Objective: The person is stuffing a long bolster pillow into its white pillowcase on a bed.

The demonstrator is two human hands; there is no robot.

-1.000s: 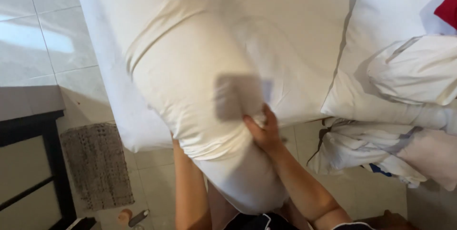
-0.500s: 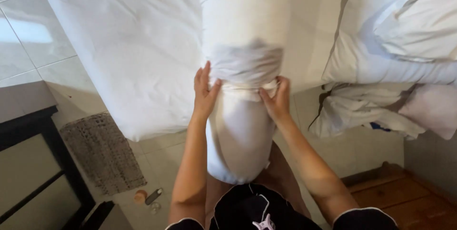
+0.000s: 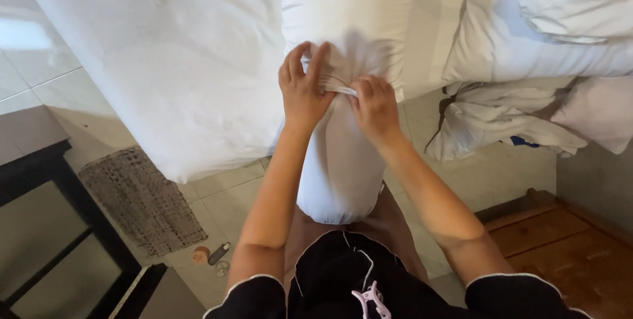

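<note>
A long white pillow (image 3: 339,167) stands between my legs, its upper end leaning onto the bed. A white pillowcase (image 3: 343,15) covers its upper part, with the bunched opening edge at mid-height. My left hand (image 3: 302,88) grips that bunched edge on the left side, fingers curled over the fabric. My right hand (image 3: 374,109) pinches the same edge on the right side. Both hands sit close together on the pillow.
The white-sheeted bed (image 3: 171,75) fills the top left. More white pillows (image 3: 547,35) and crumpled linen (image 3: 501,121) lie at the right. A woven mat (image 3: 142,200) and small items (image 3: 217,254) rest on the tiled floor. A dark table (image 3: 59,240) stands lower left, a wooden step (image 3: 567,240) lower right.
The pillow has gone from lying slanted across the bed to standing upright between my legs. Both hands have closed in on the pillowcase edge and moved higher and nearer each other.
</note>
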